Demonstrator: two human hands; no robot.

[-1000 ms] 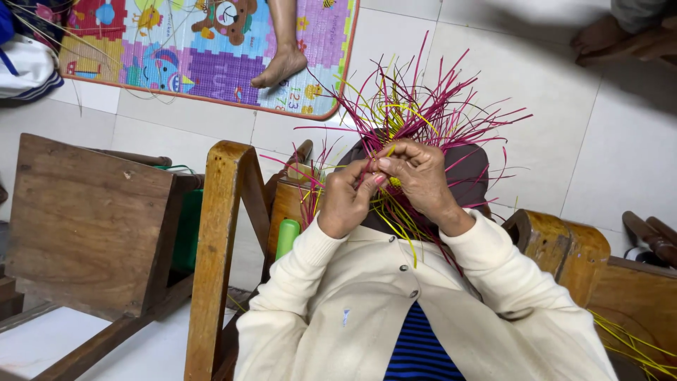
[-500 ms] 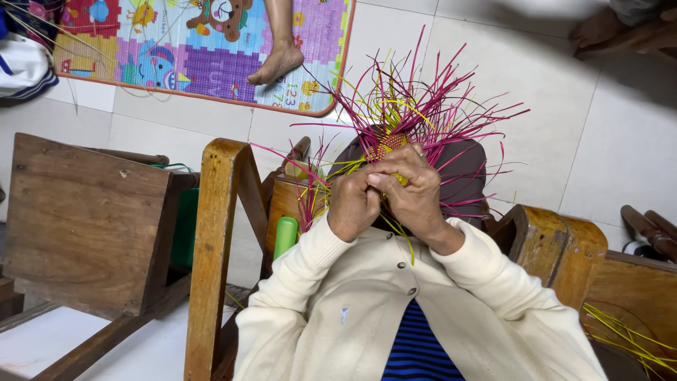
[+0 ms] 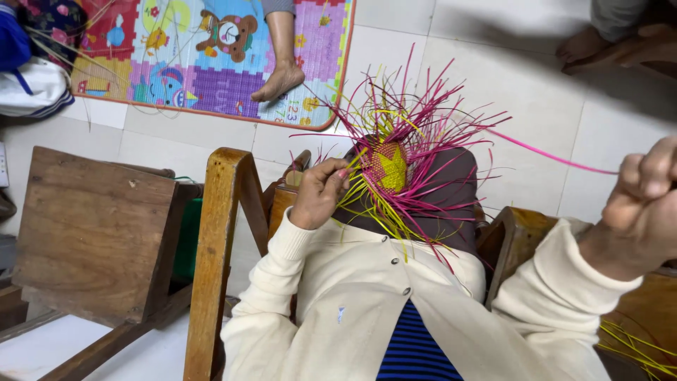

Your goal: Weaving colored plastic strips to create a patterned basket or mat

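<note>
Nearest us, our right hand [image 3: 645, 204] is a closed fist, drawing one pink strand [image 3: 543, 155] taut out to the side. Our left hand [image 3: 319, 192] pinches the edge of the small woven piece [image 3: 386, 168], pink with a yellow star, which sits just right of its fingertips. Loose pink and yellow strips [image 3: 423, 123] bristle around it. Beyond the left hand, someone's bare foot [image 3: 276, 81] rests on a colourful play mat [image 3: 176, 70].

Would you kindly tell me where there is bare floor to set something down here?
Bare white tiles lie between the play mat and the woven piece. The lap is crowded: strips splay around the left hand; the right hand pulls one out.
</note>
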